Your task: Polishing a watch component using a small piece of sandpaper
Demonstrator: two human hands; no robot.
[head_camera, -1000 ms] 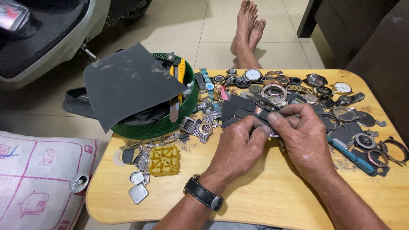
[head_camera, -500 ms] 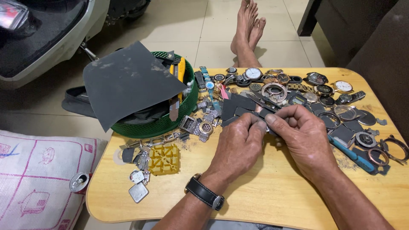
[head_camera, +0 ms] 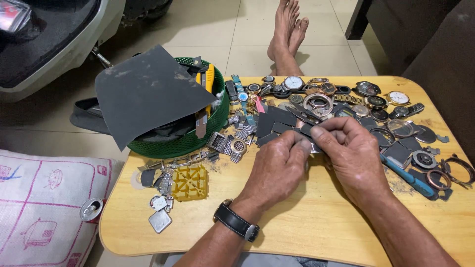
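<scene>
— Metal piece point(head_camera: 313, 147), small and flat: where is it on the desk point(head_camera: 307, 232)?

— Above the middle of the desk top, lifted just off the wood and pinched between both hands. Only a sliver of it shows between the fingertips, so I cannot tell what kind of part it is.

— How does the left hand point(head_camera: 277, 168) sit?

— Its forearm comes up from the near edge with a black wristwatch point(head_camera: 236, 225) on the wrist. The knuckles are up, the fingers curl down and inward, and the thumb and first fingers close narrowly on the left end of the piece.

— And the right hand point(head_camera: 354, 153)?

— It reaches in from the near right corner, back of the hand up, fingers bent over and pointing left. The fingertips meet those of the left hand and grip the same piece, so the two hands touch.

— What lies about them?

— Just beyond the fingers lie dark sandpaper scraps point(head_camera: 274, 122), and behind those, along the far edge, a row of watches point(head_camera: 294, 82) and watch cases. A blue-handled tool point(head_camera: 408, 179) lies right of the right hand. Toward the left edge stands a yellow plastic holder block point(head_camera: 189, 182), and at the far left corner a green basket point(head_camera: 188, 141) sits under a large dark sandpaper sheet point(head_camera: 148, 91). Bare feet point(head_camera: 287, 29) rest on the tiled floor beyond the desk.
</scene>
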